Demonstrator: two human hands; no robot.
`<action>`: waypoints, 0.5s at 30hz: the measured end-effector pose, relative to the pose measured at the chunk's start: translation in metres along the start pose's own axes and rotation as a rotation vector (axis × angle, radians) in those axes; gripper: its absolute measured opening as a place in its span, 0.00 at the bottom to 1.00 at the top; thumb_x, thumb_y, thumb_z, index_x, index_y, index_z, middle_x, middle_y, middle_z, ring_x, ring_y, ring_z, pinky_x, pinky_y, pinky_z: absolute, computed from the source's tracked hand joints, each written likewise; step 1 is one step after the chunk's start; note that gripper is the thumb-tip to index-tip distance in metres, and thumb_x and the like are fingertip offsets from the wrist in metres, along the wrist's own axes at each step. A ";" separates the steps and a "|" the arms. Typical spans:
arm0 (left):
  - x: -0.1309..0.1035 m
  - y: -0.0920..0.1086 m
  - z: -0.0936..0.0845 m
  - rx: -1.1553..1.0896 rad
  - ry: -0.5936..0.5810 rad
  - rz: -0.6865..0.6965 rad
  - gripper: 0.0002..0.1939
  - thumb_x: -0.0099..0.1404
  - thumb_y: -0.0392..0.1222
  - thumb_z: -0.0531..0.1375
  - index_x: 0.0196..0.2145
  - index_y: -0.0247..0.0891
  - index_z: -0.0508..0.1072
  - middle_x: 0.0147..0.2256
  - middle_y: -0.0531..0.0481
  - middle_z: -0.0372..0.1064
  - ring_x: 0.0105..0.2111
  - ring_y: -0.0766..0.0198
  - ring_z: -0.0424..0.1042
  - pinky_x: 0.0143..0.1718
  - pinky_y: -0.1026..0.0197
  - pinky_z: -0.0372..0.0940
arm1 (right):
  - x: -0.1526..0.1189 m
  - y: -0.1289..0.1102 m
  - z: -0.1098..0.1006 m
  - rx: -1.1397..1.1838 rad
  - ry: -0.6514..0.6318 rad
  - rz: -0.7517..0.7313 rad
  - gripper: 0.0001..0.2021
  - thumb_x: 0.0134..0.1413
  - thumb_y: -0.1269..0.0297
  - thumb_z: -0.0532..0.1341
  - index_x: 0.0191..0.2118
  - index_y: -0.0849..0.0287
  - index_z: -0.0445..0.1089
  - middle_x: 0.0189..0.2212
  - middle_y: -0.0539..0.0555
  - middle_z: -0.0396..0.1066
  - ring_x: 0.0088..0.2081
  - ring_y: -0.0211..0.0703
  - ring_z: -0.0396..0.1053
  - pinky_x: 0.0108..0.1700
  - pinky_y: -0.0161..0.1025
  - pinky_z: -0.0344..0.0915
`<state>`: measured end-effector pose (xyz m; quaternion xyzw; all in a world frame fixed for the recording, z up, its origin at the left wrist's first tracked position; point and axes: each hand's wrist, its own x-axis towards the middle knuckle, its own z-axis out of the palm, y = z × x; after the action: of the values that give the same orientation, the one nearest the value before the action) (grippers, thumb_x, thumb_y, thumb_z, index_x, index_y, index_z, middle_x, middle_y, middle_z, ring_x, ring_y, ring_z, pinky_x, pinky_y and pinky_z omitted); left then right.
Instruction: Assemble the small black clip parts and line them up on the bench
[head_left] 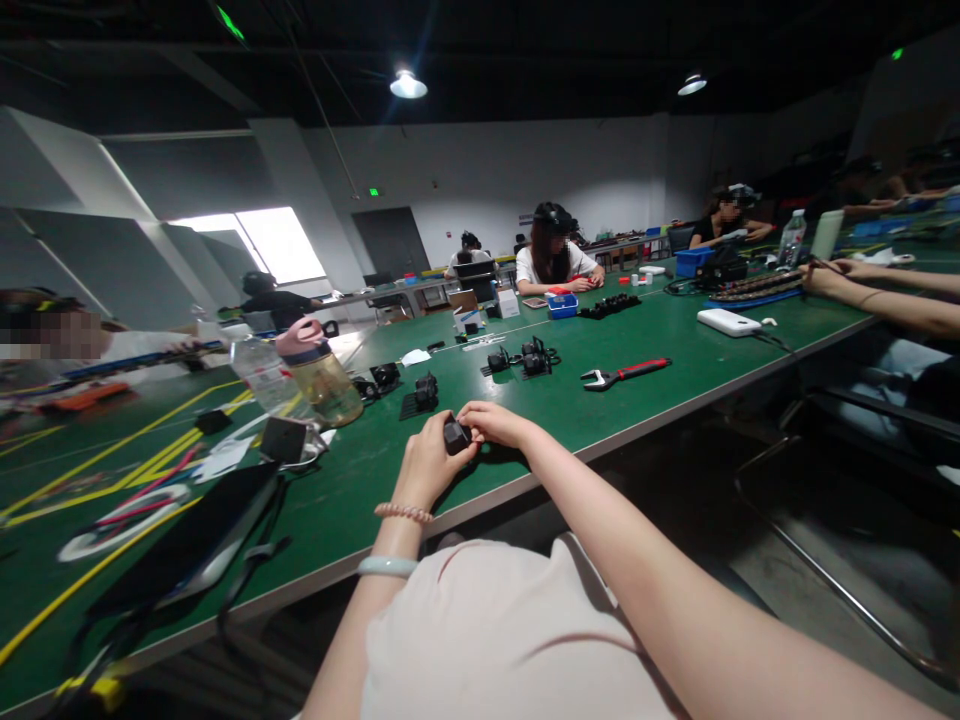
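Observation:
Near the front edge of the green table [525,440], my left hand [431,462] is wrapped round a small black part [456,436]. The fingers of my right hand [499,424] are pinched together at the right side of that part; whatever lies between the fingertips is too small to make out. Just beyond my hands sits a black part with a finned base [421,395]. More black assemblies [534,357] lie farther back. To the right rests an adjustable wrench [626,374] with a red and black handle.
At left stand a pink-lidded bottle [322,375] and a clear bottle [262,370], near a black pouch [195,540] and cables. A white power bank [727,322] and a blue bin [562,305] are farther off. Other people sit around the tables; a person's arms [885,290] reach in at right.

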<state>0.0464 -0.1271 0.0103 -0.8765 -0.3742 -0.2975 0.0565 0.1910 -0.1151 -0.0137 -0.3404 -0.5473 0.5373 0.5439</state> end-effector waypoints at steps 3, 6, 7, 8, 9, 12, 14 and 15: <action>0.000 0.000 0.000 0.005 0.006 0.012 0.31 0.50 0.55 0.54 0.48 0.36 0.56 0.44 0.43 0.61 0.41 0.54 0.64 0.41 0.57 0.59 | 0.001 0.002 0.000 -0.014 0.010 0.000 0.06 0.41 0.65 0.55 0.28 0.61 0.59 0.14 0.43 0.56 0.16 0.28 0.55 0.19 0.26 0.51; 0.000 -0.001 0.000 0.012 0.012 0.026 0.31 0.50 0.56 0.53 0.48 0.36 0.57 0.44 0.43 0.62 0.41 0.55 0.64 0.41 0.57 0.59 | 0.004 0.005 -0.002 -0.027 0.014 -0.002 0.07 0.41 0.64 0.55 0.28 0.61 0.59 0.14 0.43 0.55 0.16 0.28 0.55 0.18 0.26 0.51; 0.000 -0.001 0.000 0.013 0.014 0.029 0.31 0.50 0.56 0.53 0.48 0.36 0.57 0.44 0.43 0.62 0.41 0.55 0.65 0.41 0.57 0.59 | 0.005 0.006 -0.002 -0.025 0.008 -0.007 0.07 0.41 0.64 0.55 0.28 0.61 0.59 0.14 0.43 0.55 0.16 0.28 0.55 0.18 0.26 0.51; 0.000 -0.001 0.000 0.012 0.015 0.031 0.31 0.50 0.56 0.53 0.48 0.36 0.57 0.44 0.43 0.62 0.41 0.55 0.65 0.40 0.57 0.59 | 0.005 0.007 -0.002 -0.024 0.001 -0.012 0.07 0.41 0.64 0.55 0.28 0.61 0.59 0.14 0.43 0.55 0.16 0.28 0.55 0.18 0.26 0.51; 0.000 -0.002 0.000 0.012 0.016 0.032 0.31 0.50 0.56 0.54 0.48 0.36 0.57 0.44 0.43 0.62 0.41 0.55 0.65 0.40 0.57 0.59 | 0.006 0.007 -0.003 -0.024 -0.004 -0.017 0.06 0.41 0.64 0.55 0.28 0.61 0.59 0.14 0.43 0.55 0.16 0.28 0.55 0.18 0.26 0.51; 0.000 -0.002 0.000 0.009 0.015 0.033 0.31 0.50 0.56 0.54 0.48 0.36 0.57 0.44 0.44 0.62 0.41 0.55 0.65 0.40 0.57 0.60 | 0.007 0.009 -0.004 -0.030 -0.012 -0.020 0.06 0.42 0.64 0.54 0.27 0.61 0.59 0.14 0.43 0.56 0.16 0.28 0.55 0.18 0.26 0.51; 0.000 -0.002 0.000 0.010 0.015 0.032 0.31 0.50 0.56 0.54 0.48 0.36 0.56 0.44 0.44 0.62 0.41 0.54 0.64 0.40 0.57 0.59 | 0.006 0.009 -0.004 -0.040 -0.017 -0.013 0.07 0.42 0.62 0.54 0.27 0.61 0.59 0.14 0.43 0.56 0.16 0.28 0.55 0.18 0.27 0.51; 0.000 -0.002 0.000 0.009 0.015 0.033 0.31 0.50 0.56 0.54 0.48 0.36 0.56 0.44 0.44 0.62 0.41 0.54 0.64 0.40 0.57 0.59 | 0.006 0.009 -0.004 -0.047 -0.018 -0.011 0.08 0.42 0.62 0.54 0.27 0.61 0.59 0.14 0.43 0.56 0.16 0.28 0.55 0.18 0.27 0.51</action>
<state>0.0453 -0.1258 0.0106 -0.8799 -0.3608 -0.3015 0.0682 0.1919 -0.1066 -0.0211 -0.3453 -0.5664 0.5246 0.5337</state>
